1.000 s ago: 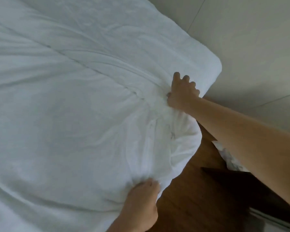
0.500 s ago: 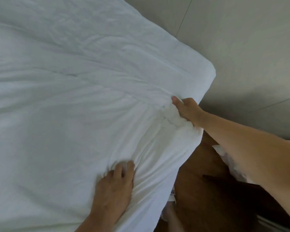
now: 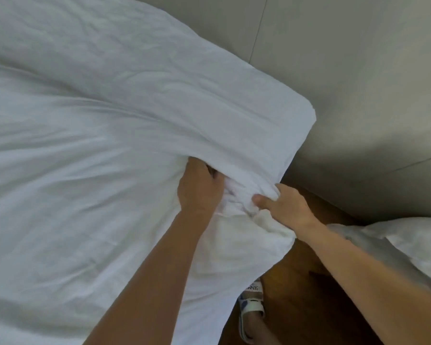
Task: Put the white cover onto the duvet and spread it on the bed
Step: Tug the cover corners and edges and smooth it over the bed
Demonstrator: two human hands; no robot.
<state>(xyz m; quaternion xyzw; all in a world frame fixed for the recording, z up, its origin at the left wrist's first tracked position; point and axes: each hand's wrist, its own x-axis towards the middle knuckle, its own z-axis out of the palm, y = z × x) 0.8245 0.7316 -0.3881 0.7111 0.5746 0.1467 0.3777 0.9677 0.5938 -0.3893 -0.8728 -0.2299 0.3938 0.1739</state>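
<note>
The single head view looks steeply down, close over the bed corner (image 3: pixel 284 115) and wooden floor (image 3: pixel 296 307).

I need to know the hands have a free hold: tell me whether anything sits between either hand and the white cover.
Nothing visible does. The left hand and right hand both grip the bunched white cover directly at the bed's near corner.
</note>
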